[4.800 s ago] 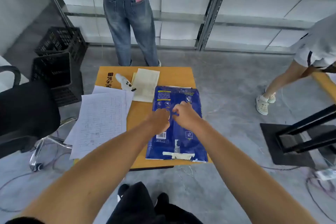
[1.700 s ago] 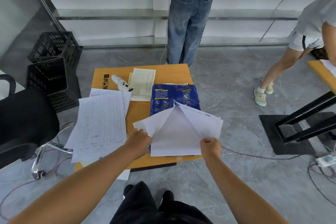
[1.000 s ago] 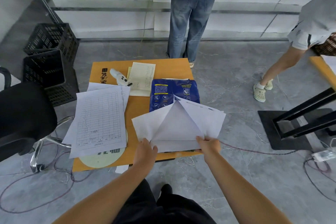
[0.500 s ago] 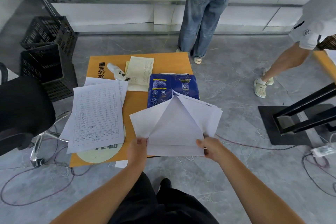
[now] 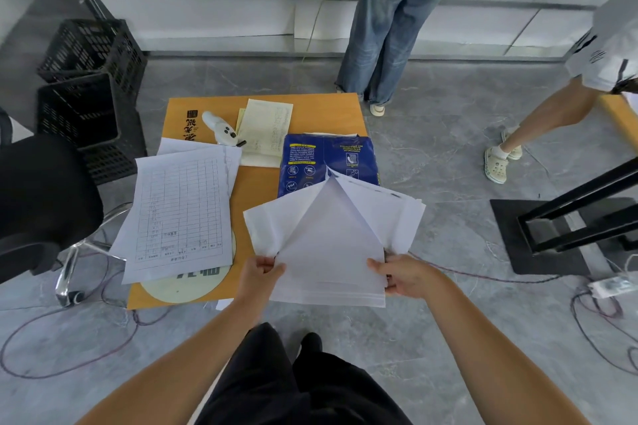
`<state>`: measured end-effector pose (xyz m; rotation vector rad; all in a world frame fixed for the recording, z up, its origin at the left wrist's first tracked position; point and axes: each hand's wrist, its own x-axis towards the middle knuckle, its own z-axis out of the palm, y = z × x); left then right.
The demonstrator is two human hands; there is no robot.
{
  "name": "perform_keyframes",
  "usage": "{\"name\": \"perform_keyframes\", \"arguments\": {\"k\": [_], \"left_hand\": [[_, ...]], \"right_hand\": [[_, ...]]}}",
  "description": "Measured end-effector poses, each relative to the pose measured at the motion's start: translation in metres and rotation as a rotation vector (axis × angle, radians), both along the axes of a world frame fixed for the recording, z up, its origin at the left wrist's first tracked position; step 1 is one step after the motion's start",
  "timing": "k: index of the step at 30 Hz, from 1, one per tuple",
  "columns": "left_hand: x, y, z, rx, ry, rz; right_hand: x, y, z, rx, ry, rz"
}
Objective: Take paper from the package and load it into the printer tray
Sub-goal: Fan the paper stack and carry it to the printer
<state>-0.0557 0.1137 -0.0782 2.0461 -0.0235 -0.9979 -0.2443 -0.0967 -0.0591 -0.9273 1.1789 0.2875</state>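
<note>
The stack of white paper [image 5: 331,245] is held between both hands above the near edge of the orange table [image 5: 262,183], its sheets fanned out away from the person. The left hand [image 5: 260,274] is closed on the stack's near left corner and the right hand [image 5: 402,274] is closed on its near right corner. The blue package [image 5: 328,157] lies flat on the table just behind the paper, partly hidden by it.
</note>
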Motion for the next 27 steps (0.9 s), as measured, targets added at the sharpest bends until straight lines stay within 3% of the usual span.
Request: {"name": "perform_keyframes", "arguments": {"k": [3, 8, 11, 14, 19, 21, 23, 27], "left_hand": [[0.002, -0.003, 0.006, -0.003, 0.034, 0.040], [0.009, -0.027, 0.015, 0.060, 0.025, 0.061], [0.009, -0.026, 0.011, 0.059, 0.005, 0.037], [0.005, -0.010, 0.010, 0.068, 0.027, -0.010], [0.017, 0.009, 0.011, 0.091, 0.240, 0.050], [0.028, -0.001, 0.013, 0.084, 0.328, 0.013], [0.029, -0.010, 0.018, 0.030, 0.351, -0.056], [0.018, -0.007, 0.026, 0.064, 0.178, -0.128]], "right_hand": [[0.007, -0.011, 0.011, 0.053, -0.004, 0.128], [0.028, -0.007, -0.015, -0.054, -0.023, -0.188], [0.024, 0.003, -0.032, -0.181, 0.042, -0.239], [0.011, 0.010, -0.022, -0.165, 0.024, -0.140], [-0.006, -0.001, 0.020, 0.089, -0.033, 0.210], [0.005, -0.002, 0.026, 0.031, -0.049, 0.126], [0.019, 0.005, 0.017, -0.023, -0.080, -0.097], [0.028, 0.035, -0.003, -0.216, -0.032, -0.278]]}}
